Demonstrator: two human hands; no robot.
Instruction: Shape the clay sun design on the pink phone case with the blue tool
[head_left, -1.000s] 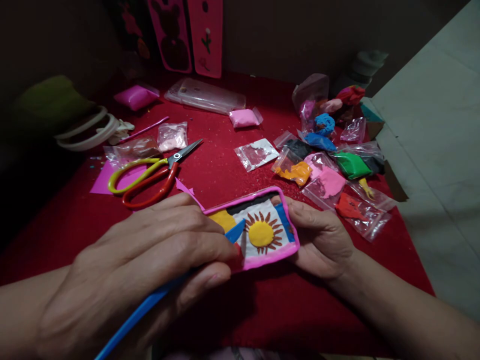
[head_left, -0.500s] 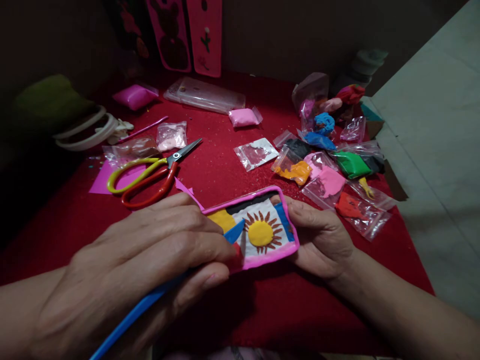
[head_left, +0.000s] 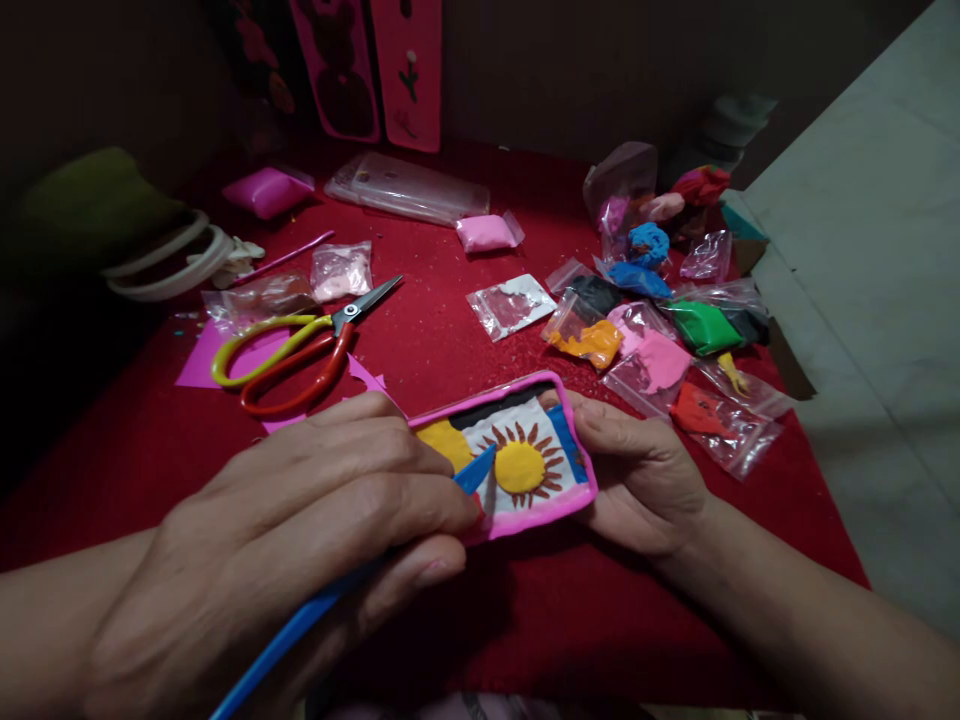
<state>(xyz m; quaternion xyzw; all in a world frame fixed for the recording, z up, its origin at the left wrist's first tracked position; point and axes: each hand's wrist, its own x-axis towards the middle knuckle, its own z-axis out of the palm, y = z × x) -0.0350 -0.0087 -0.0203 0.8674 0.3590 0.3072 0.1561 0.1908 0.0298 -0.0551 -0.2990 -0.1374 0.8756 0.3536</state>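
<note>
My left hand is closed around a blue clay modelling tool, whose pointed tip reaches the brown rays beside a yellow clay sun. That sun sits on a white patch of a clay-covered phone case with a raised pink border; black, blue, yellow and red patches also show. Gripped at its right end by my right hand, the case is held tilted above the red cloth. The thumb of that hand presses on the pink rim, and its other fingers are hidden behind. My left hand covers the left end of the case.
Scissors with yellow and red handles lie open at the left, over pink scraps. Small bags of coloured clay are heaped at the right. A clear phone case lies at the back, before decorated pink panels. The red cloth covers the table.
My left hand and the blue tool have shifted slightly right, bringing the tip closer to the yellow sun's left edge. My right hand and the case stay almost still.
</note>
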